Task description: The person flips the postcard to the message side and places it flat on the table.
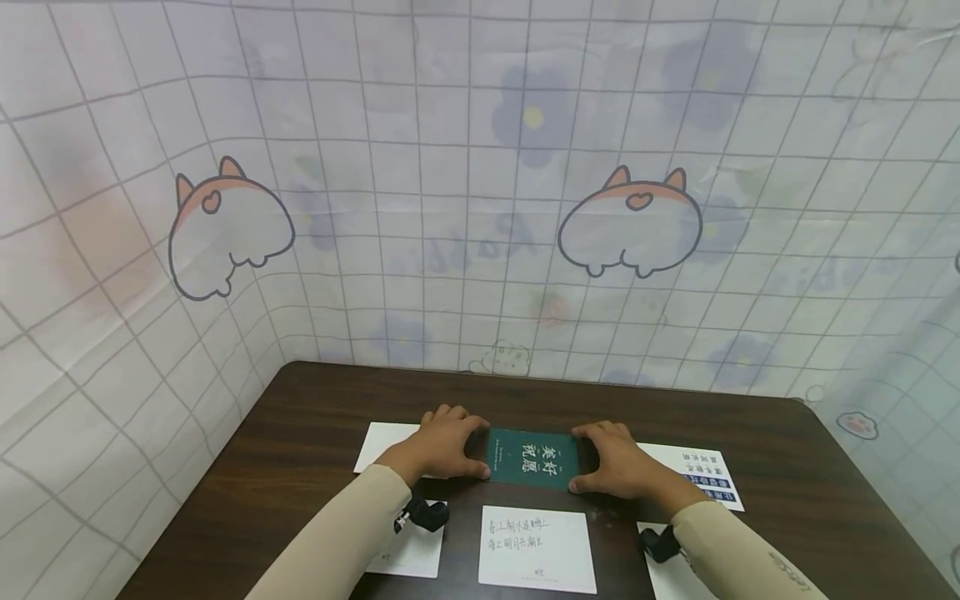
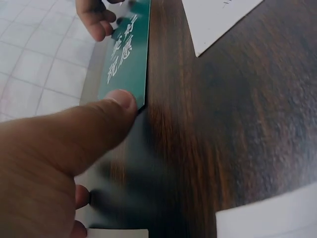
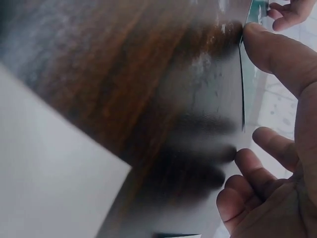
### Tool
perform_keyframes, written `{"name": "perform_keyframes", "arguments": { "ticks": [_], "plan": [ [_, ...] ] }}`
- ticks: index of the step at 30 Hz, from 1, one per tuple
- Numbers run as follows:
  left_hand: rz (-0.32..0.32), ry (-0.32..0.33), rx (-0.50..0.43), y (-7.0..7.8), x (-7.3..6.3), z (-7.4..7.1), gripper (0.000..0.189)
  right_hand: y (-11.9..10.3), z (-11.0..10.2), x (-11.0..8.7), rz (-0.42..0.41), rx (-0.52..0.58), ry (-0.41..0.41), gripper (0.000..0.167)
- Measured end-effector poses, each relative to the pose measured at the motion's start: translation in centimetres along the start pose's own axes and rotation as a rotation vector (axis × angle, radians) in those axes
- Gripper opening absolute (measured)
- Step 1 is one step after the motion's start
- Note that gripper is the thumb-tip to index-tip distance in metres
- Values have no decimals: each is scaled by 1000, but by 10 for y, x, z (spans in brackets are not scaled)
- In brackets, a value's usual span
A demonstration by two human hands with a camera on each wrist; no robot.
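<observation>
A dark green card (image 1: 517, 458) with white lettering lies on the brown table between the two hands. My left hand (image 1: 444, 442) holds its left end, thumb at the near corner and index finger at the far one. At the opposite end my right hand (image 1: 618, 462) holds it the same way, its thumb on the near right corner. In the left wrist view the thumb (image 2: 119, 101) touches the card's corner, the other fingers mostly hidden behind the hand. The right wrist view shows the right thumb (image 3: 257, 37) at the card's edge, its other fingers bent low over the table.
A white card with handwriting (image 1: 537, 558) lies nearer the body. Another white card (image 1: 386, 437) is partly behind the left hand, and one with blue print (image 1: 701, 475) lies beyond the right wrist. More white cards lie under the forearms. A patterned curtain (image 1: 450, 208) surrounds the table.
</observation>
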State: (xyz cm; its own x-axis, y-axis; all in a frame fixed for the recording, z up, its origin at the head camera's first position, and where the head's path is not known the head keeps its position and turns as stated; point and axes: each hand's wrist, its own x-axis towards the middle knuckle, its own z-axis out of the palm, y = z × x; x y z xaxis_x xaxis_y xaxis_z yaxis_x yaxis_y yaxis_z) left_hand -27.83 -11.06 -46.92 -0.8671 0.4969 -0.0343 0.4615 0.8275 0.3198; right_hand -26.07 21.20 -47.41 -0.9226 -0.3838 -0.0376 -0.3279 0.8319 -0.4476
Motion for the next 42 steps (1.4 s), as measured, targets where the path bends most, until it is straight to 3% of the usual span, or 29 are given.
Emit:
{"name": "perform_keyframes", "arguments": {
  "ticks": [10,18,42],
  "plan": [
    [-33,-10,27,3,7,3,76,-1,0,5,38,-14,-22,93],
    [-65,-51,-2,7,6,0,79,-3,-2,8,48,-35,-45,88],
    [-67,-52,6,8,7,-2,80,-6,-6,16,47,-26,-59,83]
  ]
}}
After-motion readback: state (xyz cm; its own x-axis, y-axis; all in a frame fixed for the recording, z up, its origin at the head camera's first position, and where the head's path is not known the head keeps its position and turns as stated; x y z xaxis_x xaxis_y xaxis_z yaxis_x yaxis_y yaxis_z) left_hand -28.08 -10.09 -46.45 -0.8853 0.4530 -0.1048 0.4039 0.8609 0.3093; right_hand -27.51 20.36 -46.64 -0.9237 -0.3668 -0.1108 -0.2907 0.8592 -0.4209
